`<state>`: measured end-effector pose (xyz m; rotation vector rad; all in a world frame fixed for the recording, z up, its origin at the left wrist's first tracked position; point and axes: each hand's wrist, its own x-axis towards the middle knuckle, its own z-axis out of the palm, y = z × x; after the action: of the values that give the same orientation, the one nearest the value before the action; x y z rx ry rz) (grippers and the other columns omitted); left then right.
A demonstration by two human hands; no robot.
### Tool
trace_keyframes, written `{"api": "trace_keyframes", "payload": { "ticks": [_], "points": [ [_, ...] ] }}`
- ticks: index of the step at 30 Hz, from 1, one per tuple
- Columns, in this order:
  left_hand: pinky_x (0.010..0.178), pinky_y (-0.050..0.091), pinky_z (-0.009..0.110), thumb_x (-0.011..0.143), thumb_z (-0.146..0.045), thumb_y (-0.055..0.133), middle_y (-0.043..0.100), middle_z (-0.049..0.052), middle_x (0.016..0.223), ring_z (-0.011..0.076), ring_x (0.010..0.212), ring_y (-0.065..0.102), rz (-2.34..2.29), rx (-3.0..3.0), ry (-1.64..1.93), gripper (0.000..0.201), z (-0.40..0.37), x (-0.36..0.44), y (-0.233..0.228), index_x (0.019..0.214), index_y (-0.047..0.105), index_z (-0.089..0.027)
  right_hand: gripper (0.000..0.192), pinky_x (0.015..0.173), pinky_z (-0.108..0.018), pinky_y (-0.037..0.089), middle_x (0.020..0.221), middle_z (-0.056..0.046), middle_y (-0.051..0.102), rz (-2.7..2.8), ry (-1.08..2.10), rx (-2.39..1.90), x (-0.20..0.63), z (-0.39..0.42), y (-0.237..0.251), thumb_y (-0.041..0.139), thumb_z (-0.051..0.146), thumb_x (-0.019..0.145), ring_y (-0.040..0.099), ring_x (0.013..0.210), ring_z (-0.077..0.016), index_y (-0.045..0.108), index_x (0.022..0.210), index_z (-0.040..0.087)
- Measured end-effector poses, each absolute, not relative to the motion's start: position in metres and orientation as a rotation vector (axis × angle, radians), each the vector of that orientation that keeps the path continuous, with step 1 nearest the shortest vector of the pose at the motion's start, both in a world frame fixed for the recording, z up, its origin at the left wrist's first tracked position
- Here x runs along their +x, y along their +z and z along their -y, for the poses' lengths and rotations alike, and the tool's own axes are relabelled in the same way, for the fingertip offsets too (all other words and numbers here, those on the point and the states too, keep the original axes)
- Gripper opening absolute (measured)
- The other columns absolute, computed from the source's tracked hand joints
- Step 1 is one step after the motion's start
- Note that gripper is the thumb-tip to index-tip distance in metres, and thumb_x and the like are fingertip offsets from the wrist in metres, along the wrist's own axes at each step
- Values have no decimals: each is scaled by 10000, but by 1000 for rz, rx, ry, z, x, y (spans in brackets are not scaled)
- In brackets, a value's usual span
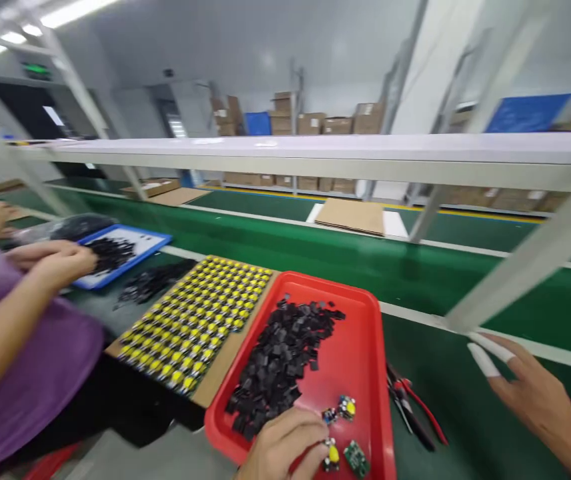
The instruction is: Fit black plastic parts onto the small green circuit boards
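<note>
My left hand (285, 448) is low over the red tray (350, 297), its fingers curled at the left edge of a small circuit board with a yellow part (333, 455). Beside it in the tray lie another yellow-topped board (347, 407), a small blue board (329, 416) and a green circuit board (356, 459). A heap of small black pieces (280, 353) fills the tray's left side. My right hand (533, 390), with white covers on two fingertips, reaches over the green bench at right, fingers stretched out and holding nothing.
Pliers (413, 407) with red and black handles lie right of the tray. Left of it, a cardboard sheet (220, 367) bears rows of yellow-topped boards. A co-worker's hands (60, 263) are by a blue-rimmed tray (158, 241). A slanted white post (520, 267) rises beyond my right hand.
</note>
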<state>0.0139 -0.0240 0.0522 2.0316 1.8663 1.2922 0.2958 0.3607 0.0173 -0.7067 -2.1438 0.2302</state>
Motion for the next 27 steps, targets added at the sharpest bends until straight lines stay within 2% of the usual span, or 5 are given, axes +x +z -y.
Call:
{"api": "trace_keyframes", "payload": {
  "ticks": [6,11,15,20,27],
  "points": [
    [901,651,342,907,-260,717,824,74,1009,224,932,790,-2635,1259,1641,136,106,-57,76,998,816,-241,373,1056,-480,544,1318,-119,705,2370,595,-290,143,-287,42,570,418,980,695,1192,-307,644,1316,272],
    [757,684,419,706,-564,829,816,127,1031,287,889,794,-2500,-58,2209,550,203,-107,45,1057,769,-145,417,1115,-465,490,1371,-168,686,2655,848,-255,23,-254,63,506,406,999,640,1293,-319,672,1304,175],
    [693,677,455,690,-623,802,818,161,954,315,802,800,-2576,-85,2061,577,219,-117,14,984,767,-129,354,1036,-424,511,1257,-207,738,2726,888,-258,-70,-237,60,501,294,983,687,1199,-324,704,1209,112],
    [1076,530,451,841,-599,678,781,121,1195,314,1178,702,-2817,351,1711,466,203,-186,44,1054,784,-198,281,754,-327,529,841,-111,790,2874,958,-166,-120,-205,55,483,252,973,735,805,-267,735,924,139],
    [983,549,510,985,-404,649,706,103,1233,276,1131,682,-2943,402,954,325,164,-342,76,1184,680,-148,270,963,-405,483,1091,-181,734,2930,1028,-203,-73,-153,41,496,289,987,690,1080,-330,714,1073,156]
  ]
}}
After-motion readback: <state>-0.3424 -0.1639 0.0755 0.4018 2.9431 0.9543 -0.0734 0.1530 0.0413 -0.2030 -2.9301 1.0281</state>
